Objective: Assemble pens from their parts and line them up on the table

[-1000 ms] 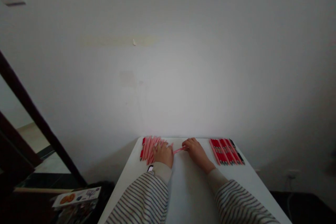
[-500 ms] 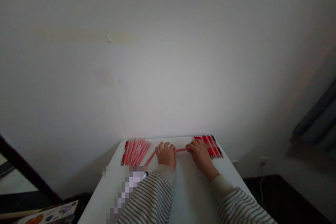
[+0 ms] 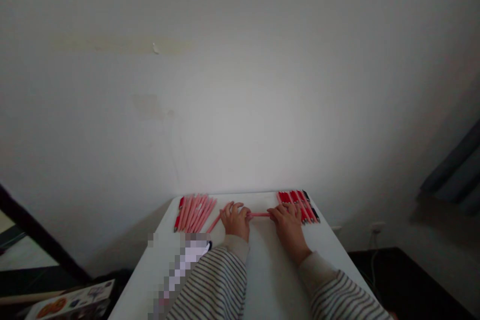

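Observation:
Between my two hands a pink pen (image 3: 259, 214) lies crosswise above the white table. My left hand (image 3: 236, 221) pinches its left end, with the fingers bent. The fingers of my right hand (image 3: 288, 220) are closed on its right end and hide the tip. Another pink pen (image 3: 213, 223) slants beside my left hand, its upper part close to the fingers; I cannot tell if they touch it. To the left lies a fanned pile of pink pens (image 3: 195, 213). Red and pink pens (image 3: 300, 200) lie in a row behind my right hand, with a black pen (image 3: 315, 213) at the outer end.
The white table (image 3: 273, 280) stands against a pale wall (image 3: 240, 85). A blurred-out pale object (image 3: 183, 267) lies near my left sleeve. A printed box (image 3: 71, 302) sits low at the left. A dark curtain (image 3: 455, 170) hangs at the right, above a wall socket (image 3: 378, 227).
My right hand has shifted slightly to the right and lower, with its fingers still on the pen. My left hand has barely moved. The view has tilted a little.

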`<state>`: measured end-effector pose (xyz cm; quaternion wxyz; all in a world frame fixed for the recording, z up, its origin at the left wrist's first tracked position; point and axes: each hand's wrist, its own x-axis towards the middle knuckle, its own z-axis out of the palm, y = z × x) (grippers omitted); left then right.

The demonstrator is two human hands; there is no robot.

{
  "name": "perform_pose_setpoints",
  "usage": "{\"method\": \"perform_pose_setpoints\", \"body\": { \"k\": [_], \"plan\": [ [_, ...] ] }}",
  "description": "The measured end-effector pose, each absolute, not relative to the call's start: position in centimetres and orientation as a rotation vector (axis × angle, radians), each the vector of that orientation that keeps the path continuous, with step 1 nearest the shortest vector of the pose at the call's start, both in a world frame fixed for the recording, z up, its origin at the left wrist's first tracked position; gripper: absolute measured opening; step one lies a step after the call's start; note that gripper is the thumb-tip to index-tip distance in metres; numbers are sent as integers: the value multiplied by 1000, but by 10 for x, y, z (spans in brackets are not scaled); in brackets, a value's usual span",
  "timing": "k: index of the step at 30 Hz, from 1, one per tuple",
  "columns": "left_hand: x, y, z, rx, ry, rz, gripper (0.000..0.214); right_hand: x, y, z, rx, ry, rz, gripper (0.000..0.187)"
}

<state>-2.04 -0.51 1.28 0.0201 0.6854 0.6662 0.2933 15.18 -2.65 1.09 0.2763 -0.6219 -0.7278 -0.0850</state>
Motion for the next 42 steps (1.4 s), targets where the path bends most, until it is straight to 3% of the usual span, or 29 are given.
{"method": "perform_pose_setpoints", "body": {
  "k": [29, 35, 42],
  "plan": [
    [-15, -12, 21, 2125, 2090, 880, 24, 164, -24, 13, -1628, -1821, -207, 19],
    [-13, -12, 20, 2117, 2109, 857, 13, 169, -21, 12, -1637, -1812, -182, 18],
    [-13, -11, 18, 2115, 2128, 841, 18, 170, -20, 15, -1626, -1834, -152, 17]
  ]
}}
